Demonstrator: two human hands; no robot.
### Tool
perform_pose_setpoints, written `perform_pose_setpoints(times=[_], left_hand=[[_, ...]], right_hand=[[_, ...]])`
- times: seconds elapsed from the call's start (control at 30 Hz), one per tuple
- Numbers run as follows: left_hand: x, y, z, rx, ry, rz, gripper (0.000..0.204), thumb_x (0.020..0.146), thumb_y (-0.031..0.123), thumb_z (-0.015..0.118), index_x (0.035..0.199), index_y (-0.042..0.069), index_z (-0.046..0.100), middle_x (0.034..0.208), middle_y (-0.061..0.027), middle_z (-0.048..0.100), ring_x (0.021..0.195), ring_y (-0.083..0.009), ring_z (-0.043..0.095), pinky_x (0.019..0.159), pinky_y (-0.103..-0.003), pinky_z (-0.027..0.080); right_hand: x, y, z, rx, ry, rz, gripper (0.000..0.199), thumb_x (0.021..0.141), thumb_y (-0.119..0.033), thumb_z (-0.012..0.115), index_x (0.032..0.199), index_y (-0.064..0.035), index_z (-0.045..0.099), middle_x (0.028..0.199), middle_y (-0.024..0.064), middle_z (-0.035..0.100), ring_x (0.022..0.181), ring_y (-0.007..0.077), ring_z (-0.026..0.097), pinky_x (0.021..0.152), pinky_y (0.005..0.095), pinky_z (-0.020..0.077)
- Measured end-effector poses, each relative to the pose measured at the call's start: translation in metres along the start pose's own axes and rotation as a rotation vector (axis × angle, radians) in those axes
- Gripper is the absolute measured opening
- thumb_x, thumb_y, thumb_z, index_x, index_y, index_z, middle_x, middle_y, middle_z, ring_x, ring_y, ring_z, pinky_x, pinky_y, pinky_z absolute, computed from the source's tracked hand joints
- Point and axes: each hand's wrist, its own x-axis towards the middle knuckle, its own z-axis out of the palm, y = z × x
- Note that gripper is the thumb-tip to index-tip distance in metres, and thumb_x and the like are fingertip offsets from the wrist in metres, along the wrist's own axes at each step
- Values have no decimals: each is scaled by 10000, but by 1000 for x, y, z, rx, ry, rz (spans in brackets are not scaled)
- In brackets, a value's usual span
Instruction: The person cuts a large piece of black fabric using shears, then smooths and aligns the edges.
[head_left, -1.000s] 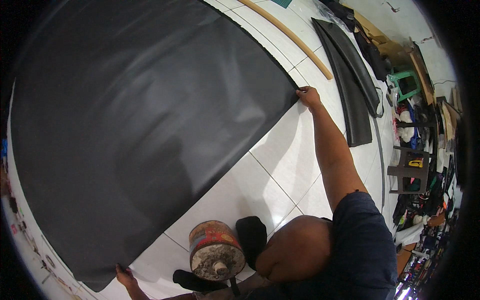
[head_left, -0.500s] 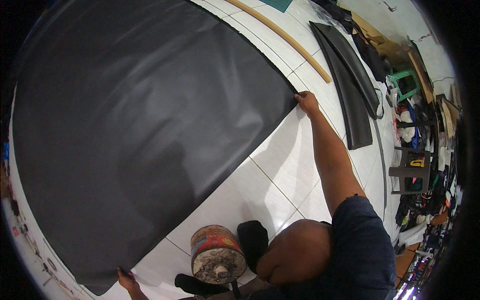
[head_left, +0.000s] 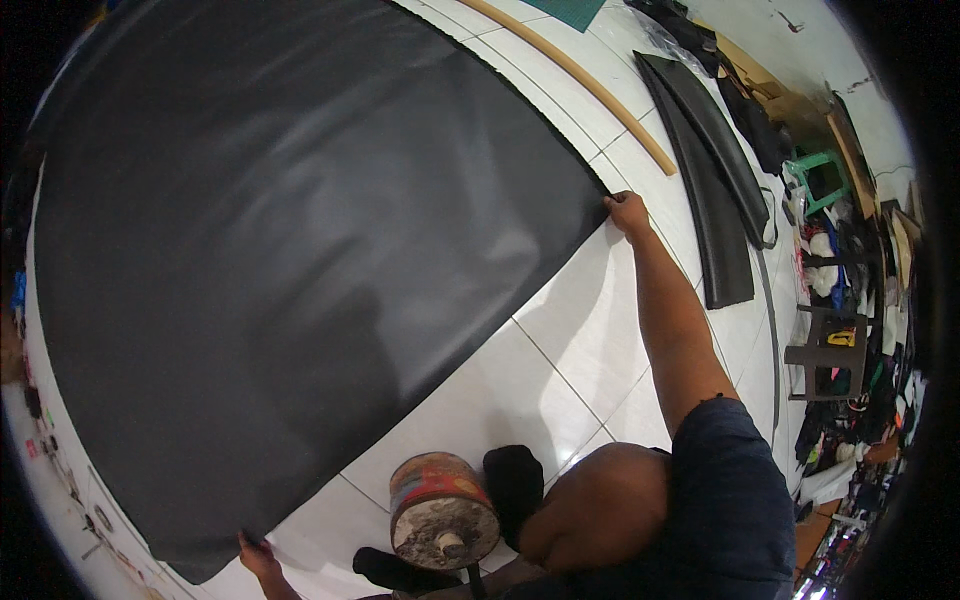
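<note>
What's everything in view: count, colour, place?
sheet: 1, black, upper left
tiled floor: 1, white, under sheet
pole: 1, tan, beside sheet
mat: 1, green, top edge
folded material: 1, black, right of pole
strip: 1, grey, beside folded material
green stool: 1, green, upper right
brown stool: 1, dark brown, right
cylinder: 1, red and grey, between feet
clutter: uncounted, mixed, right side
small items: uncounted, mixed, left edge
wall: 1, white, upper right
feet: 2, black, beside cylinder
knee: 1, bare, lower centre
sleeve: 1, navy, lower right
left hand: 1, bare, on sheet's edge
right hand: 1, bare, on sheet's corner
</note>
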Motion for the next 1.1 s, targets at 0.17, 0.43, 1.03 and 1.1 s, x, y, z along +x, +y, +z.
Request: perform_pose_setpoints(times=[0.17,0.43,1.03,1.1], left_hand=[[-12,15,12,-268,20,-157,250,919,225,622,1048,13,652,930,-69,636,702,-159,573,511,-261,421],[-8,10,10,-275,95,-145,221,868,206,702,876,46,550,769,-25,553,585,-128,523,475,-275,427],[48,6,-62,-696,380,-97,288,913,244,665,942,27,478,677,-56,489,473,-132,473,383,-257,369],[69,-3,-80,-765,402,-84,242,910,202,656,953,41,480,700,-41,485,495,-122,456,400,-253,360]], right_hand=[[-33,-32,-6,-231,201,-117,371,873,-333,663,1099,-39,662,1066,206,661,1061,346,620,896,432,492],[-308,-144,40,-68,-232,-1238,405,794,-166,741,1174,-94,620,1197,138,592,1093,326,569,924,452,452],[-380,-170,49,-173,-426,-1379,258,836,-31,654,1092,-33,689,1192,211,610,1101,382,579,949,441,478],[-379,-168,47,-188,-429,-1358,257,833,-28,649,1088,-29,687,1215,223,592,1126,391,566,978,441,466]])
